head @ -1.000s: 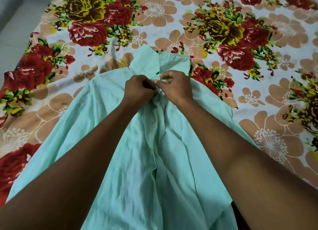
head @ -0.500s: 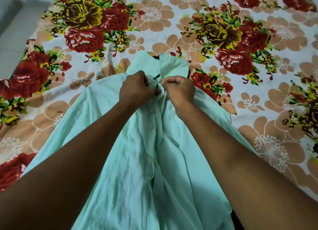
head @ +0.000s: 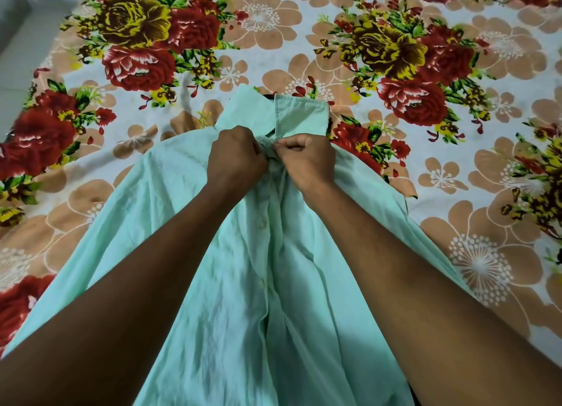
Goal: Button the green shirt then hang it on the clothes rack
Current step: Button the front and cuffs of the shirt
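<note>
A pale green shirt (head: 243, 329) lies front-up on the bed, its collar (head: 282, 113) pointing away from me. My left hand (head: 235, 157) and my right hand (head: 305, 159) meet just below the collar, fingers curled, each pinching one edge of the shirt's front opening. Their fingertips touch at the top of the placket; the button there is hidden between them. Small white buttons (head: 263, 223) run down the placket below the hands. No clothes rack is in view.
A bed sheet (head: 395, 86) printed with large red, yellow and tan flowers covers the bed all around the shirt. A pale floor or wall strip (head: 18, 56) shows at the far left beyond the bed's edge.
Both hands have stayed at the top of the placket, drawing closer together and a little toward the collar; the right hand's fingers have curled tighter.
</note>
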The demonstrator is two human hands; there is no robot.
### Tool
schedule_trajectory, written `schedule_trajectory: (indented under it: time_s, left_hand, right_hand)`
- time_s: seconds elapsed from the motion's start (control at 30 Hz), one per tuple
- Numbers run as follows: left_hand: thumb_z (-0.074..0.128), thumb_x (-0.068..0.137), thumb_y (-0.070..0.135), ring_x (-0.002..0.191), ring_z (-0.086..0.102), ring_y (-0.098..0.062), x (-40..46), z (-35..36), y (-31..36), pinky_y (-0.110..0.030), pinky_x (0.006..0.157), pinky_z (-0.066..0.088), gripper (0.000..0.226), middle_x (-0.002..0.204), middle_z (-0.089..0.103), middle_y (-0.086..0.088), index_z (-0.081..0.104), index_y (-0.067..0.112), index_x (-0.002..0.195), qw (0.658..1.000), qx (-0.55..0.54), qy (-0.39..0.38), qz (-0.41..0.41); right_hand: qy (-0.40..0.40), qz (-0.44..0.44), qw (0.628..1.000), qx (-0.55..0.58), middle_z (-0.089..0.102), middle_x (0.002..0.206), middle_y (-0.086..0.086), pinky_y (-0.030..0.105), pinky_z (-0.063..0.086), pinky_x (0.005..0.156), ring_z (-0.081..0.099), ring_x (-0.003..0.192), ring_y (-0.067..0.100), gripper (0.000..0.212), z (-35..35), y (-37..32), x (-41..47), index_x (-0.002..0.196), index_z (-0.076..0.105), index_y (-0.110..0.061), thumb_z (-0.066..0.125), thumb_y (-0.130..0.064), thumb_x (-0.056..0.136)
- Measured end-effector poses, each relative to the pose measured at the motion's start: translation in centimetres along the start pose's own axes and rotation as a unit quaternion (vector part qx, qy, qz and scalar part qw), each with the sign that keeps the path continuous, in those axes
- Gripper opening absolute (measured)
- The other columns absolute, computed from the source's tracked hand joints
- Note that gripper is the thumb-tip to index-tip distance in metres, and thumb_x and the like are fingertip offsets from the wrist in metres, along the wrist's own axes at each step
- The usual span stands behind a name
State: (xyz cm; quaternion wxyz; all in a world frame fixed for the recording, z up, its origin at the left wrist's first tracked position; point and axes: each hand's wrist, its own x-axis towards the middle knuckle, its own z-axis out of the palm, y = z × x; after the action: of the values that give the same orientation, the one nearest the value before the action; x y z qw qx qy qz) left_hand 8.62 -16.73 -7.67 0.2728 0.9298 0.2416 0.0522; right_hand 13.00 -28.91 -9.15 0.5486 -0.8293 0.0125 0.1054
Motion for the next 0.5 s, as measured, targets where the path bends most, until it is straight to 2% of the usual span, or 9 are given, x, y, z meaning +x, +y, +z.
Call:
schedule_trajectory:
  time_s: [0.17, 0.27, 0.33, 0.4, 0.5]
  left_hand:
    - [0.063, 0.081, 0.004, 0.084, 0.069, -0.028, -0.7, -0.4, -0.5, -0.028, 0.068, 0.046, 0.015, 0.088, 0.075, -0.013, 0.076, 0.002, 0.089, 0.998, -0.061, -0.002, -0.020]
    - [0.059, 0.082, 0.008, 0.082, 0.066, -0.028, -0.8, -0.5, -0.6, -0.032, 0.068, 0.049, 0.026, 0.086, 0.071, -0.011, 0.069, 0.008, 0.105, 0.997, -0.080, 0.013, -0.001]
    - [0.056, 0.084, 0.009, 0.080, 0.063, -0.031, -0.8, -0.5, -0.4, -0.038, 0.069, 0.050, 0.045, 0.084, 0.067, -0.013, 0.058, 0.016, 0.128, 0.997, -0.050, -0.003, 0.054]
    - [0.054, 0.088, 0.012, 0.092, 0.063, -0.034, -0.5, -0.7, -0.1, -0.038, 0.074, 0.049, 0.056, 0.098, 0.067, -0.016, 0.053, 0.026, 0.141, 0.995, 0.019, -0.047, 0.090]
    - [0.054, 0.092, 0.015, 0.103, 0.062, -0.036, 0.3, -0.8, 0.4, -0.036, 0.072, 0.046, 0.043, 0.109, 0.065, -0.016, 0.066, 0.025, 0.132, 0.986, 0.084, -0.073, 0.122]
  right_hand:
    - [0.010, -0.002, 1.000, 0.007, 0.077, 0.074, -0.008, 0.027, 0.063, 0.073, 0.073, 0.071, 0.005, 0.002, -0.1, 0.0, -0.1, 0.083, 0.081, -0.019, 0.080, -0.017, 0.082]
    - [0.041, 0.004, 0.999, 0.022, 0.075, 0.072, -0.008, 0.022, 0.060, 0.066, 0.071, 0.067, 0.005, 0.002, -0.1, -0.1, -0.3, 0.082, 0.080, -0.018, 0.079, -0.019, 0.081]
    - [0.055, 0.011, 0.998, 0.030, 0.074, 0.072, -0.008, 0.021, 0.058, 0.062, 0.070, 0.066, 0.005, 0.002, -0.1, -0.1, -0.5, 0.081, 0.078, -0.017, 0.079, -0.019, 0.081]
    - [0.056, 0.015, 0.998, 0.032, 0.073, 0.071, -0.009, 0.020, 0.057, 0.062, 0.069, 0.066, 0.005, 0.003, 0.0, -0.2, -0.5, 0.080, 0.076, -0.019, 0.079, -0.019, 0.081]
    - [0.051, 0.018, 0.998, 0.033, 0.074, 0.073, -0.008, 0.022, 0.059, 0.064, 0.070, 0.068, 0.006, 0.002, -0.1, -0.3, -0.5, 0.082, 0.077, -0.018, 0.078, -0.019, 0.082]
